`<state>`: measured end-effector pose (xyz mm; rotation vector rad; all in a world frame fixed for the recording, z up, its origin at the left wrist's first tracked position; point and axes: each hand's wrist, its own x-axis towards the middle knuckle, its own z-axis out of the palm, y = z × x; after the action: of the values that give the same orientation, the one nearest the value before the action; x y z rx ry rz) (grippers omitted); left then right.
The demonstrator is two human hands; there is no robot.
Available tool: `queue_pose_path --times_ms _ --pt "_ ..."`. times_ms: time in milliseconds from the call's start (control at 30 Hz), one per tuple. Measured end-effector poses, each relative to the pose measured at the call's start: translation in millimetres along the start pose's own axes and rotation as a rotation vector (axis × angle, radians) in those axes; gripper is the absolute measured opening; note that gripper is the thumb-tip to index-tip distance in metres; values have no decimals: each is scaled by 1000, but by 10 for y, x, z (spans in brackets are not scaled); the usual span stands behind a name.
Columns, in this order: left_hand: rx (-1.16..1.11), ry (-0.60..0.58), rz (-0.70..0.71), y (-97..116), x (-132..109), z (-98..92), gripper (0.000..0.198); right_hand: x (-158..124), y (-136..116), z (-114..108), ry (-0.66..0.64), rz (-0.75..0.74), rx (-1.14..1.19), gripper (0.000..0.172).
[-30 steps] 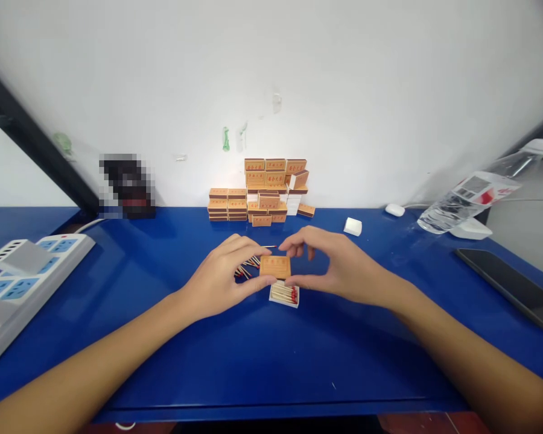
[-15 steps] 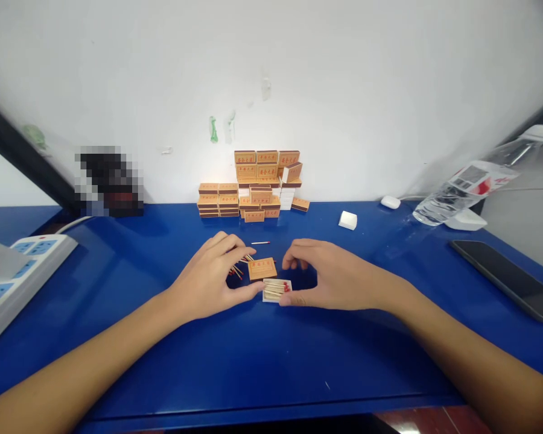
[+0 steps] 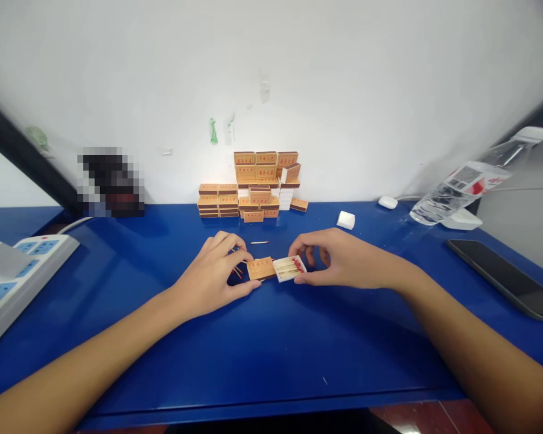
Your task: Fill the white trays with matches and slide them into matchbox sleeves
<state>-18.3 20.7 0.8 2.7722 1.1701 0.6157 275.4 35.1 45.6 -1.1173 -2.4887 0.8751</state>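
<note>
I have the orange sleeve [image 3: 260,267] of a matchbox pinched in my left hand [image 3: 212,274]. My thumb is on its near edge and my fingers curl over the far one. It sits low, on or just above the blue worktop [image 3: 271,349]; I cannot tell which.

My right hand [image 3: 344,262] grasps the white tray [image 3: 289,267], full of red-tipped matches, between thumb and forefinger, with the other fingers curled behind. The tray's left end lies just beside the sleeve's right end, a little askew to it. Whether the two touch I cannot tell.

I judge that I am at the step of bringing the tray to the sleeve's mouth; the box is not yet closed. The next move calls for three things:

- squaring the tray's end with the opening;
- keeping the tray level so no match rolls out;
- holding the sleeve lightly enough that its mouth is not squashed flat.

Both my forearms reach in from the near edge, wrists low, and my hands meet mid-worktop. Some loose matches [image 3: 236,271] lie under my left fingers. A single match [image 3: 259,242] lies just beyond, and a stack of matchboxes [image 3: 256,187] stands against the wall.
</note>
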Motion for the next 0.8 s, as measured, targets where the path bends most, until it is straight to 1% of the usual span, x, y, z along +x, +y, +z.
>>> queue_pose_path --times_ms 67,200,400,533,800 --pt "-11 32 10 -4 8 -2 31 8 46 -20 3 -4 33 28" --pt "-58 95 -4 -22 23 -33 32 25 100 -40 7 14 86 32" --pt "-172 126 -68 -47 41 -33 32 27 168 -91 90 10 90 34" --pt "-194 141 -69 -67 39 -18 35 31 194 -82 135 -10 128 41" --pt "-218 142 -51 -84 34 -11 38 33 167 -58 163 -57 84 40"
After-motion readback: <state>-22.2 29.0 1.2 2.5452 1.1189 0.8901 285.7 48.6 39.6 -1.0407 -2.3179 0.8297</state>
